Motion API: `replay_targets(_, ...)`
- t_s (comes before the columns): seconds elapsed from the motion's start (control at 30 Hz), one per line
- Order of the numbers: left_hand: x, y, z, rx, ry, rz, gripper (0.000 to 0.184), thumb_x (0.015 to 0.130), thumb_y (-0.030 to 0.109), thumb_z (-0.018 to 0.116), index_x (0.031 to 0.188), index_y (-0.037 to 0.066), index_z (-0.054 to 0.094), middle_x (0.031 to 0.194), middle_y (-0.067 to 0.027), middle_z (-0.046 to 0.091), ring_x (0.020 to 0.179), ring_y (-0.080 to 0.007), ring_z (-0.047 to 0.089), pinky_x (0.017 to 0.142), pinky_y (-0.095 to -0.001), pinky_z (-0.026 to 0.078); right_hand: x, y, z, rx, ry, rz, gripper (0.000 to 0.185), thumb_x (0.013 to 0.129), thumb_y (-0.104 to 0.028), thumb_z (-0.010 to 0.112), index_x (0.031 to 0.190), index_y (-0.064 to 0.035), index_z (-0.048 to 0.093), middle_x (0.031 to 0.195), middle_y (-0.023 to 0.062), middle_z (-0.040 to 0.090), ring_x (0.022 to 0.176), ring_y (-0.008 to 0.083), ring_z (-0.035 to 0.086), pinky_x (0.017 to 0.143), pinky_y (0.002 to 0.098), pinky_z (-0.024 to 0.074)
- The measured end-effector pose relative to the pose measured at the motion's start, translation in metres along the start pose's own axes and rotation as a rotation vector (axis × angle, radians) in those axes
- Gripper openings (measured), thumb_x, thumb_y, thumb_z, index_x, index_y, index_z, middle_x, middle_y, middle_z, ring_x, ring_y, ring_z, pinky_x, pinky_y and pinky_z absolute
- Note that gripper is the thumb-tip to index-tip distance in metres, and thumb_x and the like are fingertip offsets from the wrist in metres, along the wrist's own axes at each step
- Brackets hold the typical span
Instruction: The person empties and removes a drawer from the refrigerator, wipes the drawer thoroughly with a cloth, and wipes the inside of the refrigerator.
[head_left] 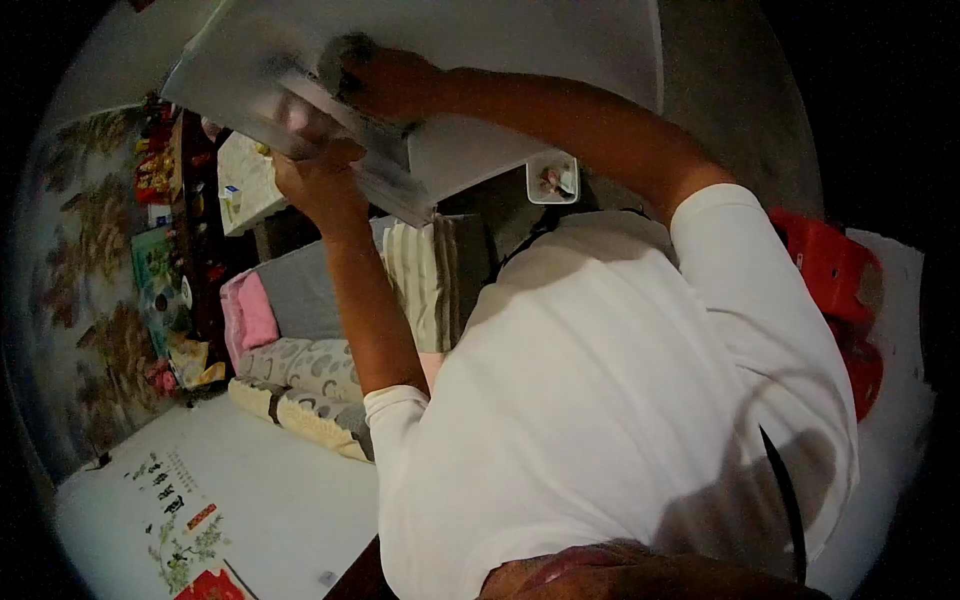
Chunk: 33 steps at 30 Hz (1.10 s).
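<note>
A broad, pale, glossy panel (235, 75) spans the top of the view, tilted, with blurred reflections on it. My left hand (322, 180) is closed on the panel's lower edge, its fingers partly hidden behind or blurred against the surface. Higher up, my right hand (390, 85) is closed round a dark grey wad (345, 60) that looks like a cloth or sponge. That wad rests against or very near the panel's face; the exact contact is too dim to tell.
Below the panel sits a small white square container (553, 180) with bits inside. To the left are a striped cloth (415, 265), a grey sofa (300, 290) with a pink cushion (255, 310), and a pale-topped table (245, 180). A red plastic chair (835, 270) stands at right.
</note>
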<state>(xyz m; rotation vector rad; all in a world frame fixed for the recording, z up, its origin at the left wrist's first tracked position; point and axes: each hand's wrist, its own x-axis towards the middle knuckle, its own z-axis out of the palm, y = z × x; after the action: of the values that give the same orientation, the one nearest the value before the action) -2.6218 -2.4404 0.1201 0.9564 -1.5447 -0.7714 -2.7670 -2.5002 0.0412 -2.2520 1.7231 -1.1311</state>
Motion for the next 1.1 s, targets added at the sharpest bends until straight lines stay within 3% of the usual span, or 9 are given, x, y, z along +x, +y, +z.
replay_targets(0.2,-0.007,0.01,0.001,0.052,-0.113,0.036,0.031,0.074,0.019,0.07,0.096,-0.002,0.062,0.089,-0.0102,0.067,0.071,-0.0205,0.065,0.059,-0.0342,0.052,0.034,-0.004,-0.057,0.056,0.067,0.008,0.042,0.088,-0.019,0.064,0.125,-0.0033,0.051,0.097,0.019,0.067,0.085,0.0347,0.068,0.076,0.0467,0.056)
replay_targets(0.27,-0.004,0.007,0.0,0.373,-0.138,0.174,0.03,0.057,0.013,0.067,0.081,-0.002,0.059,0.087,-0.0101,0.056,0.076,-0.0246,0.057,0.069,-0.037,0.049,0.041,-0.006,-0.09,-0.004,0.08,-0.1,0.05,0.087,-0.017,0.065,0.132,-0.0045,0.048,0.099,0.019,0.068,0.087,0.0341,0.068,0.077,0.046,0.0562)
replay_targets(0.37,-0.008,0.006,0.006,0.316,-0.112,0.205,0.03,0.053,0.013,0.066,0.078,-0.002,0.059,0.088,-0.0103,0.054,0.08,-0.0259,0.056,0.072,-0.0384,0.049,0.049,-0.003,-0.104,0.431,-0.233,0.253,0.065,0.084,-0.032,0.07,0.137,-0.001,0.047,0.128,0.0271,0.055,0.118,0.0415,0.055,0.099,0.0486,0.0461)
replay_targets(0.43,-0.01,0.009,0.007,0.289,-0.118,0.222,0.031,0.052,0.013,0.065,0.078,-0.002,0.06,0.089,-0.0105,0.054,0.082,-0.0267,0.056,0.073,-0.0382,0.049,0.054,0.006,-0.086,0.158,0.484,-0.284,0.068,0.079,-0.028,0.074,0.136,-0.0017,0.048,0.127,0.0266,0.055,0.117,0.0397,0.056,0.098,0.0511,0.0458)
replay_targets(0.6,-0.006,0.009,0.003,0.254,-0.15,0.232,0.03,0.052,0.014,0.066,0.078,0.0,0.061,0.087,-0.0092,0.056,0.078,-0.026,0.057,0.069,-0.0351,0.049,0.031,-0.003,-0.08,0.242,0.171,-0.075,0.066,0.083,-0.021,0.067,0.143,-0.006,0.044,0.12,0.0234,0.059,0.105,0.0369,0.059,0.091,0.0485,0.0489)
replay_targets(0.73,0.008,-0.002,-0.001,0.21,-0.06,0.26,0.028,0.057,0.012,0.068,0.081,0.0,0.06,0.077,-0.0072,0.059,0.065,-0.024,0.057,0.062,-0.0332,0.049,0.008,0.017,-0.021,0.074,0.053,-0.157,0.071,0.087,-0.016,0.063,0.152,-0.0136,0.034,0.113,0.0187,0.066,0.086,0.0304,0.068,0.083,0.0435,0.0558)
replay_targets(0.87,0.016,-0.001,-0.017,0.313,-0.132,0.215,0.042,0.088,0.036,0.065,0.097,-0.005,0.063,0.087,-0.0152,0.07,0.077,-0.0256,0.07,0.062,-0.0362,0.054,-0.001,0.0,-0.027,0.115,-0.115,-0.04,0.072,0.087,-0.019,0.064,0.152,-0.0133,0.034,0.119,0.0177,0.064,0.099,0.0296,0.065,0.088,0.0446,0.0538)
replay_targets(1.0,0.008,0.023,0.0,0.171,-0.025,0.0,0.057,0.093,0.052,0.059,0.099,-0.004,0.063,0.073,-0.012,0.069,0.069,-0.0216,0.069,0.061,-0.0345,0.053,0.026,-0.007,-0.051,-0.345,0.326,-0.207,0.07,0.086,-0.027,0.067,0.149,-0.0126,0.04,0.129,0.0157,0.06,0.119,0.0312,0.054,0.101,0.0473,0.0445)
replay_targets(1.1,0.006,0.005,-0.003,0.09,-0.054,0.002,0.03,0.074,0.023,0.067,0.087,-0.003,0.059,0.071,-0.0098,0.063,0.06,-0.0224,0.062,0.056,-0.0329,0.049,0.065,-0.004,-0.058,-0.515,0.487,-0.249,0.063,0.085,-0.032,0.068,0.142,-0.011,0.049,0.132,0.0149,0.058,0.123,0.0317,0.05,0.109,0.0482,0.037)
